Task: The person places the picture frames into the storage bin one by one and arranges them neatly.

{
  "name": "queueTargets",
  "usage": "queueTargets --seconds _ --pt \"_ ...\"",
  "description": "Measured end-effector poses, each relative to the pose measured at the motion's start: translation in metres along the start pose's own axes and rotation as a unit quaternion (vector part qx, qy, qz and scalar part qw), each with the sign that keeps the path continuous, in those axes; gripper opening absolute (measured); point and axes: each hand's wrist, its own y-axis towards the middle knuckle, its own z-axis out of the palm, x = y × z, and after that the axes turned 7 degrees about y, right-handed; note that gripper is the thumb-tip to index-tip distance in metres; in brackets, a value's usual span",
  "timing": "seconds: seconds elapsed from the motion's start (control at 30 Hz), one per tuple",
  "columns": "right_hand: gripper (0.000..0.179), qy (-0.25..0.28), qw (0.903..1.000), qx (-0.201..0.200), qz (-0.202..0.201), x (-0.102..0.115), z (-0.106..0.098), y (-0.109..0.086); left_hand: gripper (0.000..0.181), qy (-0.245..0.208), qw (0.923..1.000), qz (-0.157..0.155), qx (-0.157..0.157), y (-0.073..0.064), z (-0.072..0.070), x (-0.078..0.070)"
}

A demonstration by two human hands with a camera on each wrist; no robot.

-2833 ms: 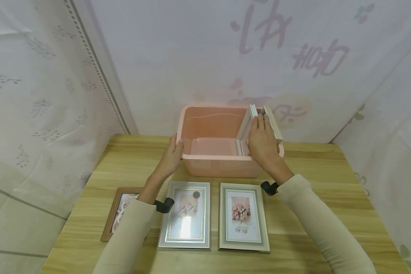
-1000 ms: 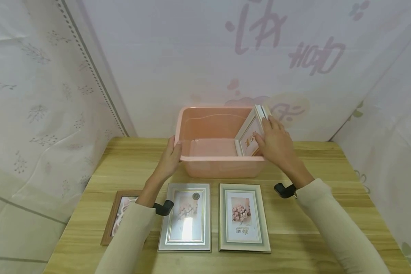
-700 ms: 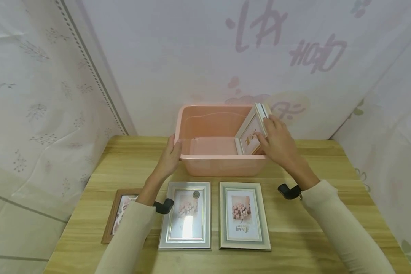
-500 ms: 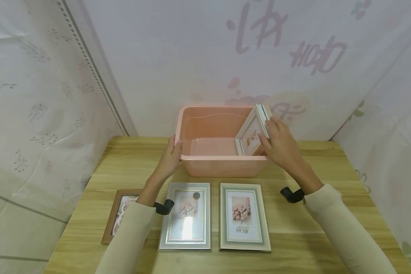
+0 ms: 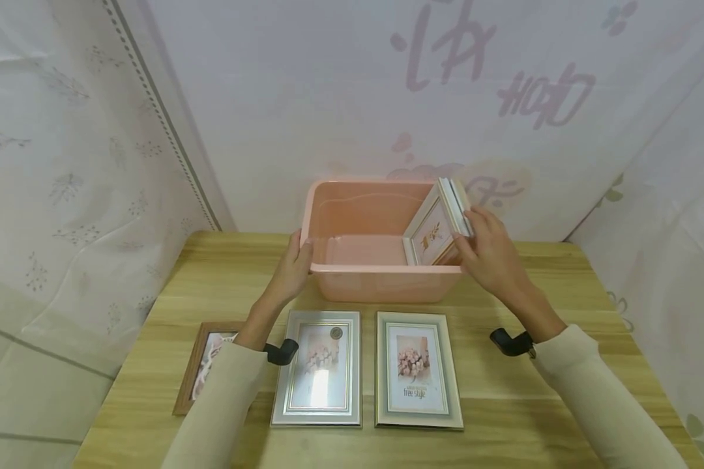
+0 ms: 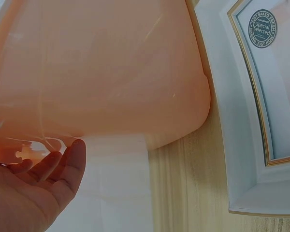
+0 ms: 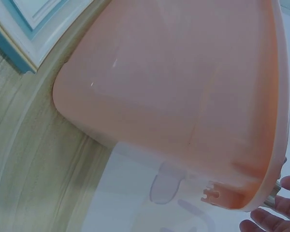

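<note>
My left hand (image 5: 291,267) grips the left rim of a pink plastic basin (image 5: 387,286); its curled fingers (image 6: 73,162) show under the rim in the left wrist view. Two pale picture frames (image 5: 446,189) lean side by side against the basin's right end, their tops above the rim. The nearer one shows a small orange-brown picture. My right hand (image 5: 495,257) holds their near edges, thumb on the inner side and fingers on the outer side. In the right wrist view its fingertips (image 7: 280,205) are bent around a frame corner beside the rim.
Before the basin, a silver frame (image 5: 317,417) with a round sticker and a cream frame (image 5: 419,420) lie flat on the wooden table (image 5: 522,404). A brown frame (image 5: 190,371) at the left is partly covered by the left forearm. A printed cloth (image 5: 328,78) hangs behind.
The inner frame has tilted right until it lies against the outer one. My right hand has come off the frames' tops and slid right and nearer along their edges. The left hand stays put.
</note>
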Motion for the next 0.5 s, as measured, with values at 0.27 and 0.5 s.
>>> queueTargets --seconds 0.27,0.5 --pt "0.045 0.031 0.9991 -0.022 -0.015 -0.005 0.001 -0.004 0.052 -0.006 1.0000 -0.002 -0.001 0.001 0.000 -0.001" --pt "0.043 0.050 0.9979 -0.036 -0.018 -0.010 0.003 -0.011 0.053 -0.005 1.0000 -0.006 -0.003 0.001 0.000 -0.001"
